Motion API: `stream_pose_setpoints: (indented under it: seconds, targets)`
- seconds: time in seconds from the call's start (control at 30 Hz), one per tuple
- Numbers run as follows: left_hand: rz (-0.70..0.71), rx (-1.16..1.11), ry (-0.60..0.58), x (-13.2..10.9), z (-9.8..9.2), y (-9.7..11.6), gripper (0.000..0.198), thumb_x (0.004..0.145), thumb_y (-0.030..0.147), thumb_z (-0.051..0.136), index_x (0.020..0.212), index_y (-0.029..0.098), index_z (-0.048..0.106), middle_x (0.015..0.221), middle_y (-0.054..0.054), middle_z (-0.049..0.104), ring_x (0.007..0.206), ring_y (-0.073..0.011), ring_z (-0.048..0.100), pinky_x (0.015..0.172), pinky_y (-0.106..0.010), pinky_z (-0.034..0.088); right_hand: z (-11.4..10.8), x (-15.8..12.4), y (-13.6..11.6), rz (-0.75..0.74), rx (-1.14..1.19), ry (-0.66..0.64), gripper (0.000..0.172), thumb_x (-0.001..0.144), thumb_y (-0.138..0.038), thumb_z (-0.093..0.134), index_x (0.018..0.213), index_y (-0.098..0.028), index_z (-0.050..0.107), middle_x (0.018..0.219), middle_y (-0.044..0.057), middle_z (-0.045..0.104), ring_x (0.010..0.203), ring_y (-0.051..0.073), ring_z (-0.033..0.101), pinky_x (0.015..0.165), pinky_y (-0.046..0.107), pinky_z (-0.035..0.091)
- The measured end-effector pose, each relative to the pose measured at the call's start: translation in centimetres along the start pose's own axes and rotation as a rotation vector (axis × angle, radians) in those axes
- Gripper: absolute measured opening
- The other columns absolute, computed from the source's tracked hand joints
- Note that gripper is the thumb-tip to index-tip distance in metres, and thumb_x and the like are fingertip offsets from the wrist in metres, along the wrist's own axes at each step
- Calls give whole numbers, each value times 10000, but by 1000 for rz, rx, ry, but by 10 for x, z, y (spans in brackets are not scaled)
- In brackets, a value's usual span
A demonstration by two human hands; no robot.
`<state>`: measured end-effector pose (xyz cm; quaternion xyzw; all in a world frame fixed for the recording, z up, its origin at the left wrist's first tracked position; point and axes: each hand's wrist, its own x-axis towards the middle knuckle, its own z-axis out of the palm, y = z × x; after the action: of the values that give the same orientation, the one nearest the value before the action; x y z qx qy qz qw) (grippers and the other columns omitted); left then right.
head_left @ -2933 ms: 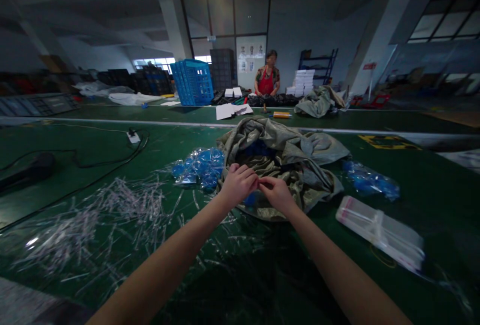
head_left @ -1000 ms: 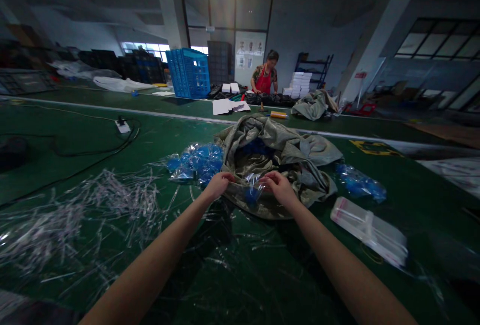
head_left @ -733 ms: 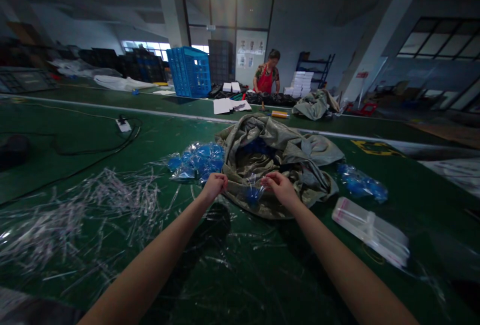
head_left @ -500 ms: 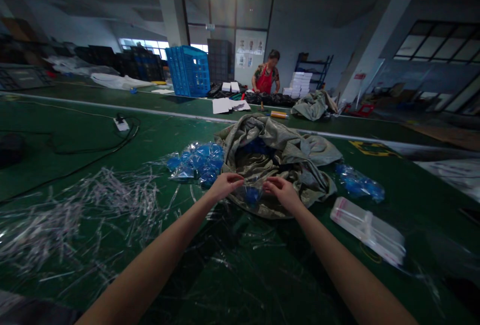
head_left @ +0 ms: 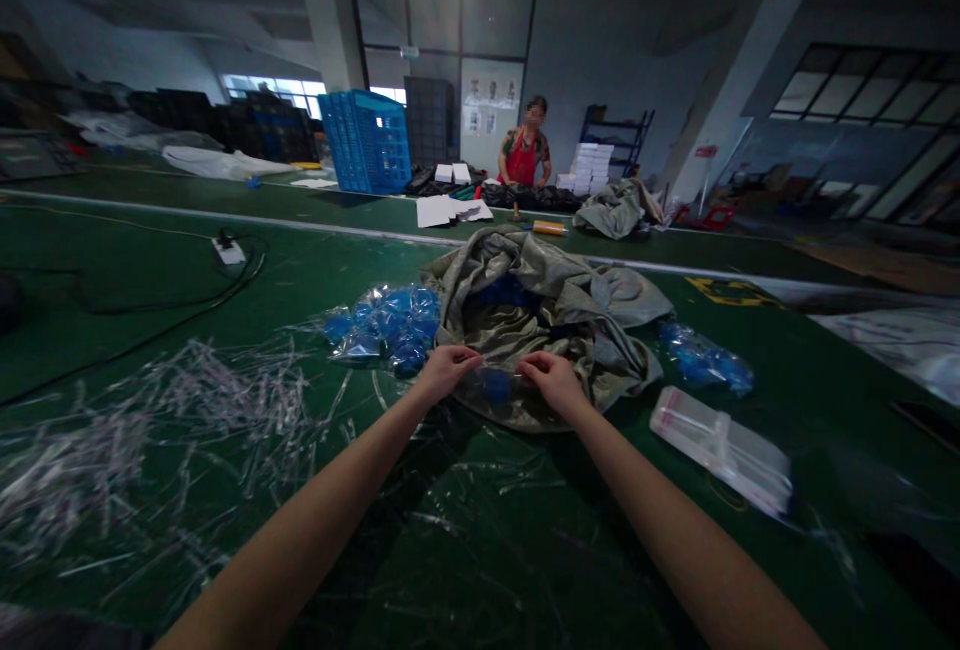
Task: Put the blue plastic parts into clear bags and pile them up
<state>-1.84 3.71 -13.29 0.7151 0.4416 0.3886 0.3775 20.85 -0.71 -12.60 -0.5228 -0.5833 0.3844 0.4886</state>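
Note:
My left hand (head_left: 445,371) and my right hand (head_left: 550,379) pinch the two top corners of a small clear plastic bag (head_left: 491,386) with a blue item inside. The bag hangs between them, just above the near rim of an open olive-grey sack (head_left: 570,305) that holds more blue items. Both hands are closed on the bag's edge. A heap of filled clear bags with blue items (head_left: 386,324) lies just left of the sack.
A stack of empty clear bags (head_left: 720,447) lies at the right, with more filled bags (head_left: 703,360) behind it. Torn clear strips (head_left: 187,420) litter the green table at left. A cable and power strip (head_left: 227,251) lie far left. A person in a red apron (head_left: 524,157) stands at the far table by a blue crate (head_left: 367,141).
My hands first drew apart, stretching the bag's top, then came a little closer together. The bag stays held over the sack's near rim; the view has drifted slightly.

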Motion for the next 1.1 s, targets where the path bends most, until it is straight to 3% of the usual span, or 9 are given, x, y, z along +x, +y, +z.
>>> stream_pose_setpoints:
  seconds: [0.23, 0.43, 0.57, 0.7, 0.97, 1.1]
  targets:
    - [39, -68, -128, 3, -8, -8, 271, 704, 362, 684, 854, 143, 740, 878, -65, 731, 821, -195, 648, 802, -302, 485, 0, 4, 7, -47, -44, 31, 187, 693, -343, 650, 787, -186, 690, 666, 1, 676, 449, 109, 498, 433, 237, 403]
    - [34, -110, -88, 5, -8, -8, 306, 679, 383, 699, 859, 139, 738, 881, -73, 732, 830, -204, 644, 800, -311, 491, 6, 5, 14, -65, -21, 67, 219, 716, -346, 598, 850, -206, 698, 745, 32, 699, 530, 163, 594, 417, 258, 430]
    - [-99, -69, -47, -1, -15, -12, 347, 693, 415, 677, 882, 131, 740, 832, -70, 729, 702, -166, 619, 649, -261, 470, 7, 5, 18, -73, -10, 91, 212, 723, -346, 580, 835, -206, 692, 730, 33, 695, 593, 195, 642, 445, 279, 470]
    - [-275, -34, -144, -12, -21, -8, 384, 704, 460, 661, 880, 131, 751, 691, -44, 700, 468, -94, 477, 457, -222, 330, 6, 5, 21, -72, -5, 99, 208, 728, -336, 570, 835, -206, 693, 720, 29, 688, 594, 193, 648, 438, 274, 473]
    - [-61, 124, -171, -16, -5, 1, 335, 679, 422, 695, 869, 158, 771, 814, -49, 740, 719, -193, 625, 649, -269, 437, 5, 6, 22, -54, 9, 116, 186, 707, -337, 586, 814, -218, 682, 725, 25, 692, 601, 203, 651, 444, 292, 488]
    - [-1, 164, -130, -16, 3, 1, 263, 713, 382, 669, 823, 166, 772, 788, -42, 735, 703, -183, 619, 642, -260, 434, 4, 6, 22, -45, 24, 129, 181, 703, -335, 591, 811, -218, 678, 751, 29, 696, 601, 201, 651, 457, 296, 494]
